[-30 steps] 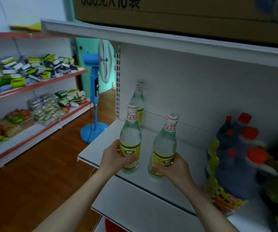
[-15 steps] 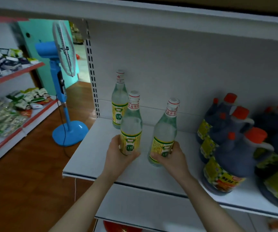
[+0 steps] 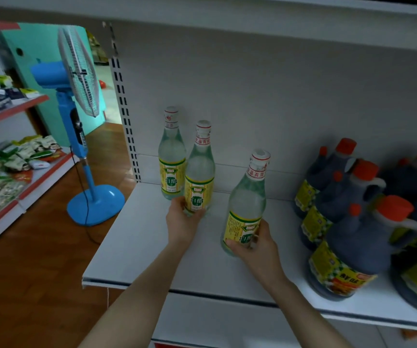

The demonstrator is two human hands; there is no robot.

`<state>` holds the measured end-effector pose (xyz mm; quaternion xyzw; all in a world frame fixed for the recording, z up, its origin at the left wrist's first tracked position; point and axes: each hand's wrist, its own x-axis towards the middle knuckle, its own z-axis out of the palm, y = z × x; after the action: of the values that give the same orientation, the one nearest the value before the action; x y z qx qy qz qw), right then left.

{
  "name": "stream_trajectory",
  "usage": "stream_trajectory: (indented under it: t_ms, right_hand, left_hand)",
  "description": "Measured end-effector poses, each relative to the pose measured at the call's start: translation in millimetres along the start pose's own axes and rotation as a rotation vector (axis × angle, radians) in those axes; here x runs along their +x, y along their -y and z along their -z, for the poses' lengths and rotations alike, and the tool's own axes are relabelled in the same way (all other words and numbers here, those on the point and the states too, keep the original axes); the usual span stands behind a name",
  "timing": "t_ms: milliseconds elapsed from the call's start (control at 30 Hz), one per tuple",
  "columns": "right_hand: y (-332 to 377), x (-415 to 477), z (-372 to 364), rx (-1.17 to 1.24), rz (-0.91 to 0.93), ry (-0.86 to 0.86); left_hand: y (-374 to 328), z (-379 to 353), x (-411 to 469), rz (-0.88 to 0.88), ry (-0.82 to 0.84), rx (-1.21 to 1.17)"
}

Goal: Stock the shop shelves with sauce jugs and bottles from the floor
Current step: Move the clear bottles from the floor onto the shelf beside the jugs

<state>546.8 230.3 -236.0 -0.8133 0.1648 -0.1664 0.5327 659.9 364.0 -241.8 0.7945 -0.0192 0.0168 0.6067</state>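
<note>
Each of my hands holds a clear glass bottle with a yellow-green label and white-red cap over the white shelf (image 3: 147,247). My left hand (image 3: 181,221) grips the base of one bottle (image 3: 199,172), set far back beside a third bottle (image 3: 171,156) that stands by the back wall. My right hand (image 3: 255,243) grips the lower part of a second bottle (image 3: 246,204), tilted slightly right, nearer the front. Whether the held bottles rest on the shelf I cannot tell.
Several dark sauce jugs (image 3: 358,237) with orange caps crowd the shelf's right side. A blue standing fan (image 3: 77,121) is on the wooden floor at left. Red-edged shelves (image 3: 14,109) with packaged goods line the far left. Another shelf board hangs overhead.
My left hand has pushed its bottle further back, next to the standing bottle. My right hand's bottle now sits apart from it, nearer the front. The camera has moved closer and lower.
</note>
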Motion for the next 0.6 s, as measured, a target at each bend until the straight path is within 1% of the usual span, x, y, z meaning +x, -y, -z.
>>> stream_trajectory:
  t_ms: [200,367,500,600]
  right_hand:
    - [-7.0,4.7,-2.3,0.004,-0.007,-0.003]
    - [-10.0,5.5,-2.4,0.006,-0.011,0.009]
    - [-11.8,5.6,-2.4,0.004,-0.006,0.008]
    - [-12.9,6.3,-2.6,-0.01,-0.007,0.002]
  left_hand:
    - [0.4,-22.2,19.7,-0.006,-0.115,0.01]
    - [0.3,-33.5,24.7,-0.016,-0.161,0.0]
    - [-6.1,-36.5,27.7,0.053,-0.186,-0.042]
    - [-6.9,-37.9,32.2,0.059,-0.189,-0.029]
